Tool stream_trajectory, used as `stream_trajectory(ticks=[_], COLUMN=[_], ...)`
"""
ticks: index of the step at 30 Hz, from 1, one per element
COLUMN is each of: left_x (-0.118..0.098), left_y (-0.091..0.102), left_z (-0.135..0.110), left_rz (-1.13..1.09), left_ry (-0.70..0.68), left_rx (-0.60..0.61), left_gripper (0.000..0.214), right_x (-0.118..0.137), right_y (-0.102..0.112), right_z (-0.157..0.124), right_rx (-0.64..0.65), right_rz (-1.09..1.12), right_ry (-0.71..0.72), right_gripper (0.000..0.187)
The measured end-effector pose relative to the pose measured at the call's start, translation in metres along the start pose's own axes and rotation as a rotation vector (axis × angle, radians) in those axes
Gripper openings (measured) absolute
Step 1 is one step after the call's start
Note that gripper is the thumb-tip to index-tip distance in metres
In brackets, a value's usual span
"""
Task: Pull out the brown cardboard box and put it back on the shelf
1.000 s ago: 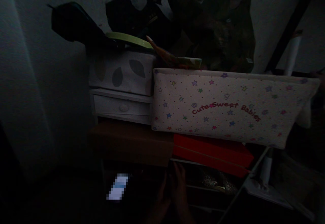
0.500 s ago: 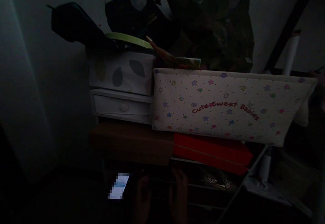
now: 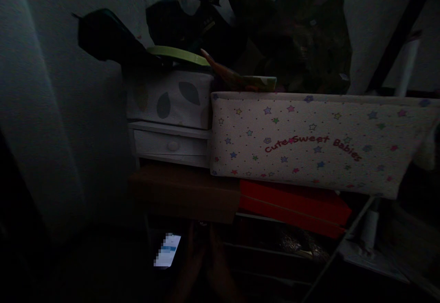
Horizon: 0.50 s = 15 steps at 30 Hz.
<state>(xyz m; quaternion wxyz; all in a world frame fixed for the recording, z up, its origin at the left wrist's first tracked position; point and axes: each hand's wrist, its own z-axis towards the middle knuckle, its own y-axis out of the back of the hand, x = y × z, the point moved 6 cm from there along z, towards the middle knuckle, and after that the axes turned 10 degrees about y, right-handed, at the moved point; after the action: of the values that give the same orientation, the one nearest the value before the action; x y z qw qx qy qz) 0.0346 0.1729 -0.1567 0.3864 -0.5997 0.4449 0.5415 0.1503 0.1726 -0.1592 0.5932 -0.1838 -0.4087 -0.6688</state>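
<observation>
In deep shadow at the lower middle, my left hand [image 3: 193, 255] and my right hand [image 3: 217, 257] reach forward close together, just below the front of a brown box [image 3: 185, 195]. A small shiny spot shows between the fingertips, on something too dark to name. The fingers of both hands are lost in the dark, so their grip does not show. Left of my left hand is a lit phone [image 3: 168, 250], its screen partly pixelated. The dark rack [image 3: 261, 248] is around and to the right of my hands.
A red box [image 3: 292, 206] sits beside the brown one. Above stand a star-patterned fabric bin [image 3: 309, 147], a small white drawer unit [image 3: 172, 145] and a leaf-patterned box [image 3: 172, 96]. Dark bags [image 3: 192, 23] are piled on top. Patterned shoes [image 3: 299, 243] lie on the rack.
My hands have come closer together, the right one moving left toward the other. A small shiny spot now shows between them. The whole view has shifted slightly.
</observation>
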Motion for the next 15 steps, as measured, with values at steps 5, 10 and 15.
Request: stream_trajectory(ticks=[5, 10, 15], left_x=[-0.026, -0.031, -0.032], left_y=[-0.03, -0.044, -0.05], left_z=[-0.005, -0.001, -0.005], left_rz=[0.216, 0.318, 0.345], left_ry=[0.041, -0.007, -0.058], left_rx=[0.241, 0.263, 0.278], left_gripper=[0.075, 0.07, 0.07], right_x=[-0.019, -0.028, -0.019], right_y=[0.008, 0.012, 0.016], right_z=[-0.004, -0.009, -0.008], right_rx=[-0.089, -0.14, -0.174], right_rz=[0.145, 0.211, 0.231], right_ry=[-0.099, -0.084, -0.105], right_gripper=[0.068, 0.068, 0.074])
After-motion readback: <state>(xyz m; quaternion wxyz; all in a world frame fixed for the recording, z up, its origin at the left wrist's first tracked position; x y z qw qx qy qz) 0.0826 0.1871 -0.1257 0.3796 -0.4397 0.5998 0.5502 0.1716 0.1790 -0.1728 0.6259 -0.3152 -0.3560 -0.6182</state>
